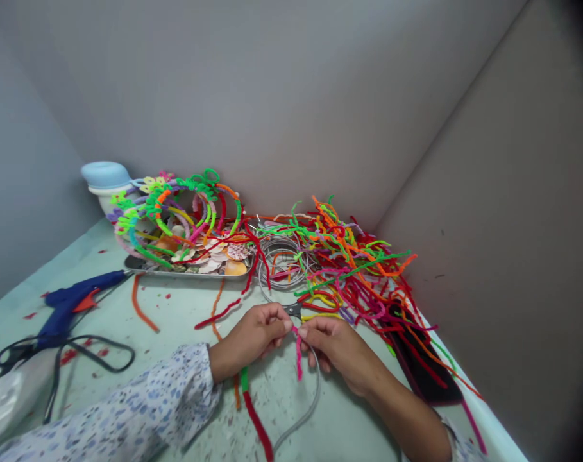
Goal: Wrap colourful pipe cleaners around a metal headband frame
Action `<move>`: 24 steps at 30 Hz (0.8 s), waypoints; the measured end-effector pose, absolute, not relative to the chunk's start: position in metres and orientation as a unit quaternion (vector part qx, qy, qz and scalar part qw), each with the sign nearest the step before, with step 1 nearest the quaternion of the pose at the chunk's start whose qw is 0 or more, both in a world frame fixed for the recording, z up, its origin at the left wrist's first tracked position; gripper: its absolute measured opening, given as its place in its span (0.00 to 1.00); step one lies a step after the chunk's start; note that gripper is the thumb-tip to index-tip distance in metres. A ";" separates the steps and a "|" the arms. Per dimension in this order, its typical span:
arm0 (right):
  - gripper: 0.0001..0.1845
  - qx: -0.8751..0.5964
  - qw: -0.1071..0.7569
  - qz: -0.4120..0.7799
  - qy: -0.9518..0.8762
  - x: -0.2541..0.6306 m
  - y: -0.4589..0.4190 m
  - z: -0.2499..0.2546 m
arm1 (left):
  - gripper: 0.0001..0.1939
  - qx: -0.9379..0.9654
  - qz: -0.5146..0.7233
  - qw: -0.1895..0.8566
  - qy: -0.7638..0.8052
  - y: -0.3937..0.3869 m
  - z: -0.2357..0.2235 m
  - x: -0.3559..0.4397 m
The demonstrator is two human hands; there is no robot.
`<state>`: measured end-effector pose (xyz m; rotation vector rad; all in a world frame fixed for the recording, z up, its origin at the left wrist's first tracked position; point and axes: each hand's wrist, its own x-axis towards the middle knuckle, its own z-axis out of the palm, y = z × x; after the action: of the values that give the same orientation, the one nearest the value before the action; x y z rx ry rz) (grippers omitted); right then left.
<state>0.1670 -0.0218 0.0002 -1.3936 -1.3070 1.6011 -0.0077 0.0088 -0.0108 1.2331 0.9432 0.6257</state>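
From where I stand, the person's two hands meet over the near middle of the pale green table (358, 417). The left hand (260, 330) is closed, its thumb and forefinger pinching a pink pipe cleaner (299, 362). The right hand (334, 346) grips the same strip from the other side, fingertips almost touching the left's. The strip's loose end hangs down between them, beside a grey wire (315, 398) that curves from the right fingers towards the near edge. A red and green fuzzy length (257, 423) lies left of the wire; I can't tell whether they join.

Just beyond the hands lies a red-handled tool (320, 301), its tip hidden. Farther off is a coil of wire (281, 282), with a tangled heap of coloured pipe cleaners (353, 250) to its right, spilling over a black case (428, 366).

On the far left, a metal tray (190, 274) holds shells (236, 266), with bright fuzzy rings (236, 192) piled over it. A cup with a blue lid (106, 176) stands behind. Nearer on the left lie a blue glue gun (63, 308) and a looped black cord (125, 362).
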 end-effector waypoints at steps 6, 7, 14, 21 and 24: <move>0.10 -0.575 0.305 0.519 -0.554 0.165 -0.024 -0.003 | 0.12 0.545 0.272 0.672 0.422 0.009 -0.013 -0.008; 0.10 -0.578 0.305 0.498 -0.570 0.164 -0.025 -0.003 | 0.11 0.546 0.272 0.672 0.420 0.009 -0.013 -0.008; 0.09 -0.574 0.286 0.220 -0.735 0.163 -0.033 -0.007 | 0.10 0.551 0.271 0.665 0.426 0.008 -0.014 -0.009; 0.07 -0.548 0.303 0.192 -0.756 0.164 -0.035 -0.009 | 0.09 0.539 0.276 0.673 0.425 0.009 -0.012 -0.008; 0.05 -0.551 0.301 0.197 -0.753 0.165 -0.034 -0.007 | 0.10 0.538 0.273 0.672 0.429 0.010 -0.010 -0.008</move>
<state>0.1648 -0.0336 -0.0069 -1.4622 -1.9965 0.5226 -0.0081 0.0095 -0.0098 1.2116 0.9662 0.6136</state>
